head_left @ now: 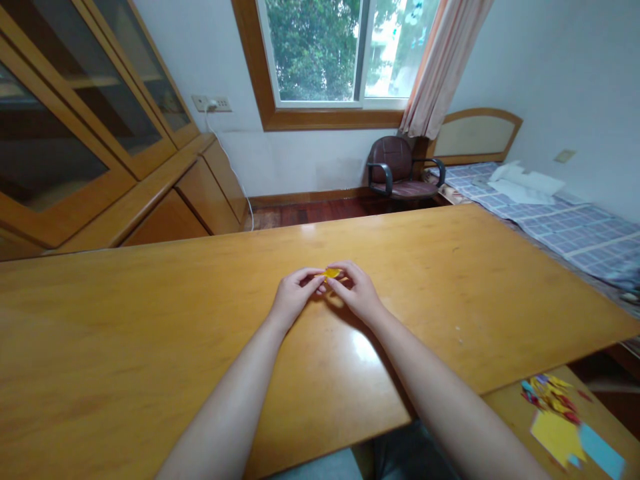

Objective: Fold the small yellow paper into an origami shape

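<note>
Both of my hands meet over the middle of the wooden table (150, 333). Between them is a small bright yellow piece (331, 273) that looks like folded paper; its exact shape is partly hidden by the fingers. My left hand (296, 292) pinches its left end between thumb and fingers. On the other side, the thumb and fingers of my right hand (358, 291) are closed on its right edge. The piece is held just above the tabletop, with shadows of the hands beneath.
At lower right, a lower surface (515, 403) carries a pile of small coloured folded pieces (550, 397), a yellow sheet (557, 437) and a light blue sheet (601, 451). Beyond the table stand an armchair (393, 163), a bed (565, 220) and a glass-door cabinet (145, 167).
</note>
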The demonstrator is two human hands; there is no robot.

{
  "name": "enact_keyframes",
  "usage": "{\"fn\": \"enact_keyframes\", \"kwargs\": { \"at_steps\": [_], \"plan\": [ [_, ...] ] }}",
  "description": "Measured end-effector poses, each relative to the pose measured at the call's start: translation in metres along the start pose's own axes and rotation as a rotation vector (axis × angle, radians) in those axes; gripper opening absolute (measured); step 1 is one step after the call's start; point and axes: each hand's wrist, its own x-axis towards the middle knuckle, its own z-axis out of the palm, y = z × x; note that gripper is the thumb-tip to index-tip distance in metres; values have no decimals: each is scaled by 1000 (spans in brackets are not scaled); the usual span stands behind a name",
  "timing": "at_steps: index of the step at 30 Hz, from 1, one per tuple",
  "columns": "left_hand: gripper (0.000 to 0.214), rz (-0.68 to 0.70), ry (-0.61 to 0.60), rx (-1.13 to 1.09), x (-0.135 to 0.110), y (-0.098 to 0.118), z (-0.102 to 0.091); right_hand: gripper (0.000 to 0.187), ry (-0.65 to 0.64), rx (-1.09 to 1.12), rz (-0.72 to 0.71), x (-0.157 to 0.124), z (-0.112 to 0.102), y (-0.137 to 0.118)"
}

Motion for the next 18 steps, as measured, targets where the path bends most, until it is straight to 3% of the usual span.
{"fn": "enact_keyframes", "kwargs": {
  "at_steps": [7, 18],
  "plan": [
    [30, 49, 24, 27, 0, 3, 1, 22, 7, 22, -2, 0, 0, -1],
    [33, 8, 8, -33, -2, 4, 0, 22, 21, 30, -29, -1, -2, -6]
  ]
}}
